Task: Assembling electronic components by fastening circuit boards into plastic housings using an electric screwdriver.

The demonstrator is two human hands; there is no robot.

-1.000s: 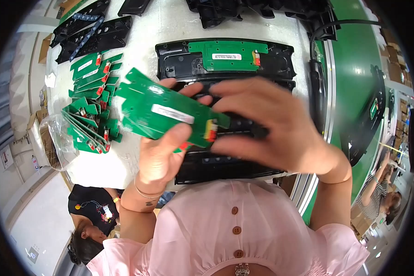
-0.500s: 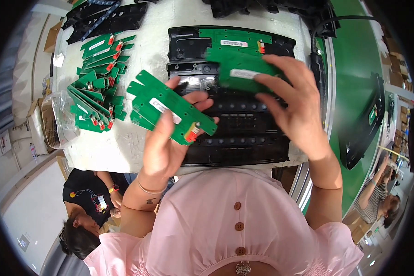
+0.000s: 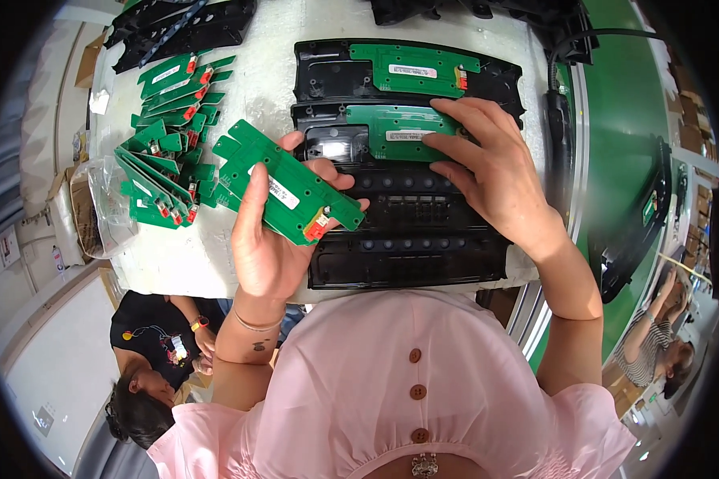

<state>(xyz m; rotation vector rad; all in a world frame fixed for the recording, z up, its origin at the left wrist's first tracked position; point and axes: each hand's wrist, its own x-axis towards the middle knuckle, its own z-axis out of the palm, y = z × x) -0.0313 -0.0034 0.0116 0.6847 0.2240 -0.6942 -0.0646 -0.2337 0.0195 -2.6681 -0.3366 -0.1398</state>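
Note:
In my left hand [image 3: 272, 227] is a small stack of green circuit boards [image 3: 284, 188], thumb across the top one, fingers beneath. The top board has a white label and a red-and-yellow connector at its lower end. My right hand [image 3: 499, 172] grips the right end of another circuit board [image 3: 391, 120], which lies over the second black plastic panel [image 3: 327, 142]; my fingers hide its connector end. In the far panel [image 3: 327, 76] sits a circuit board [image 3: 414, 60] with its red connector at the right. Two nearer panels [image 3: 407, 267] show rows of round bumps and no board.
A heap of circuit boards [image 3: 164, 160] lies at the left of the white work surface [image 3: 200, 263], beside a clear plastic bag [image 3: 108, 203]. More black parts [image 3: 184, 36] lie at the back. A black cable [image 3: 555, 120] runs along the right. Two people work nearby.
My right hand has brought its circuit board down onto the second panel, a little nearer and to the left. The left hand's stack has shifted slightly left, and the panels have shifted slightly.

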